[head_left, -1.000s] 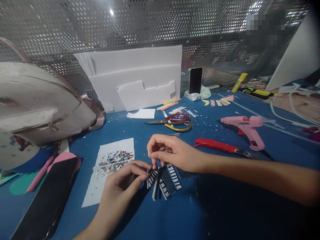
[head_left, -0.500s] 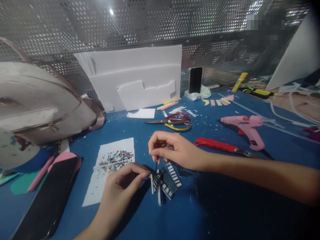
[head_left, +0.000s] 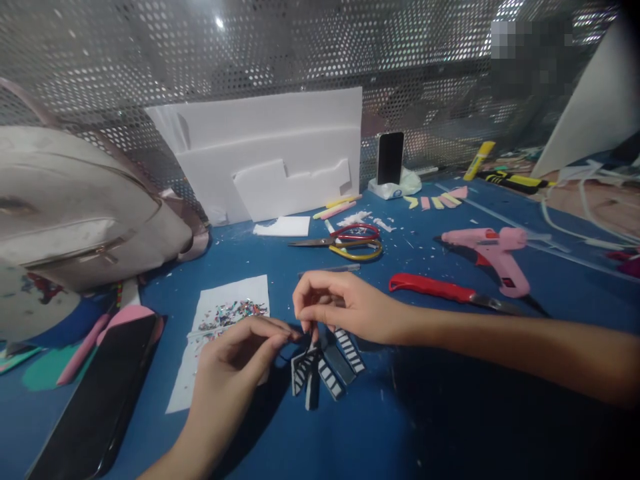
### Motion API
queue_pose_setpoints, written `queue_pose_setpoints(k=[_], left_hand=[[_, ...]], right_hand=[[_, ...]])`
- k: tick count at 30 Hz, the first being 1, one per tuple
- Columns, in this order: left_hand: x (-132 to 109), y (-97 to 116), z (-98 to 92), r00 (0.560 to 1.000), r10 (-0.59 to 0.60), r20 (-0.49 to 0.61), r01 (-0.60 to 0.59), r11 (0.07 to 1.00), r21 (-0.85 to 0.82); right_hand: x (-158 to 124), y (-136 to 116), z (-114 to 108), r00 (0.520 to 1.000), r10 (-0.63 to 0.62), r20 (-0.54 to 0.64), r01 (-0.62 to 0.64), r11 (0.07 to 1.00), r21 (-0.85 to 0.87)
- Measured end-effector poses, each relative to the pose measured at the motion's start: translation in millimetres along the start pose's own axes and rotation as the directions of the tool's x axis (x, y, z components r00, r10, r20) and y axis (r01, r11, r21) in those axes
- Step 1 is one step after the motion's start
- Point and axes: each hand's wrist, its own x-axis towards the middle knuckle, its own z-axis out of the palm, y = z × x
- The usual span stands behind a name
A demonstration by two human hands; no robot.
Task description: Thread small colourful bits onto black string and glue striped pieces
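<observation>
Several small flat strips (head_left: 330, 379), some striped black and white and one plain dark grey (head_left: 340, 360), fan out from a thin dark cord (head_left: 304, 337) at their top ends. My left hand (head_left: 237, 363) pinches the cord between thumb and forefinger, left of the strips. Just above them my right hand (head_left: 347, 303) is closed, thumb against fingertips, also on the cord. The knot or joint where cord meets strips is partly hidden by the right fingers. Under the left hand lies a white paper sheet (head_left: 215, 293) with glittery flakes on it.
Beyond my hands are scissors (head_left: 310, 243), a red-handled cutter (head_left: 430, 287) and a pink glue gun (head_left: 487, 245). White foam boards (head_left: 280, 140) stand at the back near a propped phone (head_left: 390, 159). At left lie a large phone (head_left: 95, 393) and a pale backpack (head_left: 85, 207).
Both hands have come closer together at the cord and moved slightly left. The leftmost strips have swung left and turned, and a clear stick behind the right hand shows more.
</observation>
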Motion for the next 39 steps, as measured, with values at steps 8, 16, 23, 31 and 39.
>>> queue_pose_setpoints(k=[8, 16, 23, 31, 39], left_hand=[[7, 11, -4.4, 0.983, -0.184, 0.026, 0.185, 0.983, -0.016], [7, 15, -0.8, 0.982, -0.184, 0.045, 0.186, 0.982, -0.023], [3, 20, 1.3, 0.974, -0.197, 0.116, 0.205, 0.977, -0.055], [2, 20, 5.1, 0.974, -0.162, 0.160, 0.165, 0.986, -0.004], [3, 18, 3.2, 0.974, -0.159, 0.161, 0.163, 0.987, -0.011]], right_hand=[[0, -2, 4, 0.992, -0.117, -0.040, 0.101, 0.954, -0.283], [-3, -5, 7, 0.995, -0.092, -0.038, 0.081, 0.971, -0.224], [-1, -5, 10, 0.996, -0.047, -0.070, 0.030, 0.975, -0.218], [-2, -6, 11, 0.998, -0.024, -0.055, 0.012, 0.977, -0.214], [-1, -10, 0, 0.982, -0.181, 0.052, 0.187, 0.909, -0.373]])
